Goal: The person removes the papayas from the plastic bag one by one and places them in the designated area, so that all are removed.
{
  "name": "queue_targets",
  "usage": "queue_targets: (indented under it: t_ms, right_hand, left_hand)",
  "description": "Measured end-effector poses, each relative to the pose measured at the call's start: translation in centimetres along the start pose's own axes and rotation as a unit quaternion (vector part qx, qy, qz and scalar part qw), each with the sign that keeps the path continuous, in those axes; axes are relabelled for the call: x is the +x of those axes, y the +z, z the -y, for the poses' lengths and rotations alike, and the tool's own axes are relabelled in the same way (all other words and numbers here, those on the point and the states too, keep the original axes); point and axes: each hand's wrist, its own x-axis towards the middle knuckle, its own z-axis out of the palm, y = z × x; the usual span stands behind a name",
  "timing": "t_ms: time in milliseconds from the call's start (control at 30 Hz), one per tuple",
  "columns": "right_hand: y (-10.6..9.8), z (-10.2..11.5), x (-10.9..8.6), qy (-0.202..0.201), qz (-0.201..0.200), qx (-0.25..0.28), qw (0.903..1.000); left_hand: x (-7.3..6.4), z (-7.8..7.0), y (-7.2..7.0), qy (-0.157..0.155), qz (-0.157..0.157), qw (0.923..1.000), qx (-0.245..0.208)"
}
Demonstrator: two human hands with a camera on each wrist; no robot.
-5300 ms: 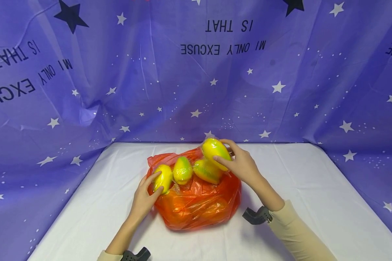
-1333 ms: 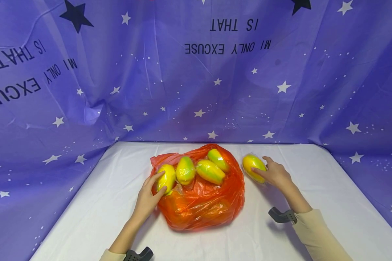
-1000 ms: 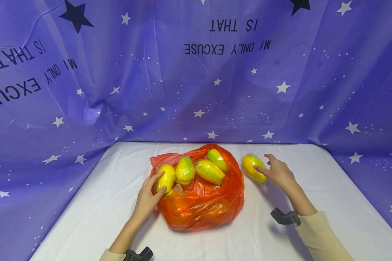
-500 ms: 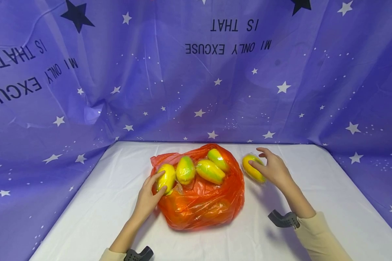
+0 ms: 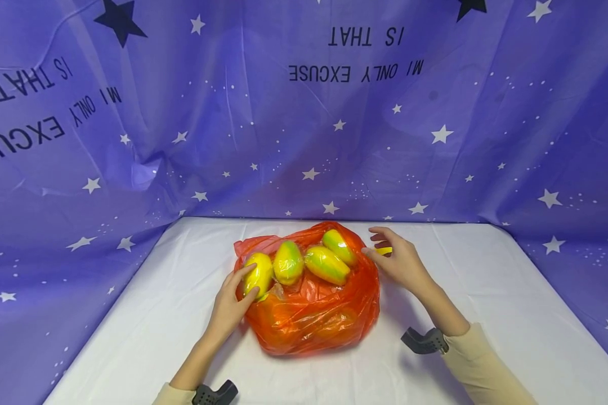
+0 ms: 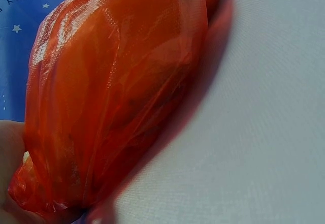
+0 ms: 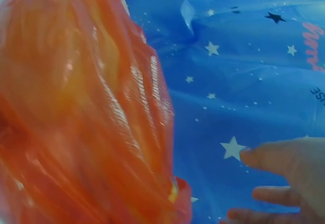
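A red plastic bag [image 5: 309, 323] lies on the table, its mouth turned up. Several yellow-green mangoes in clear wrap show in it, among them a green-tipped mango [image 5: 287, 263] and a longer mango [image 5: 326, 265]. My left hand [image 5: 231, 298] grips the bag's left side, thumb and index finger reaching over the rim onto the leftmost mango [image 5: 258, 275]. In the left wrist view the bag [image 6: 117, 82] bulges beside that hand. My right hand [image 5: 400, 261] hovers at the bag's right edge, fingers apart, holding nothing. Behind it, a loose mango [image 5: 385, 251] on the table is mostly hidden.
A white cloth covers the table [image 5: 496, 304]. Behind and at the sides hangs a purple curtain [image 5: 284, 140] with stars and lettering. A dark wrist mount [image 5: 425, 341] sits on the right forearm, another wrist mount [image 5: 215, 394] on the left.
Earlier, my right hand took a mango from the bag and laid it on the table to the right. It has since let go and moved left towards the bag. The left hand stayed put.
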Motion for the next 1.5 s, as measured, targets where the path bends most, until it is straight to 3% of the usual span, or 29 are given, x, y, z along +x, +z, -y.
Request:
queue_targets:
  t_ms: [300,767,1033,1500]
  right_hand:
    - [2.7,0.5,0.5,-0.052,0.051,0.015,0.9972]
    - [4.9,0.5,1.7,-0.032,0.105,-0.018,0.9938]
    - [6.2,0.0,2.4,-0.050,0.119,-0.023,0.9914]
    - [7.2,0.2,2.9,-0.066,0.137,-0.097,0.9836]
  left_hand:
    - [-0.1,0.0,0.0,0.002,0.000,1.0000,0.003]
    - [0.0,-0.1,0.0,0.001,0.004,1.0000,0.002]
    - [0.0,0.0,0.0,-0.006,0.008,1.0000,0.000]
    - [0.0,0.1,0.1,0.003,-0.004,1.0000,0.002]
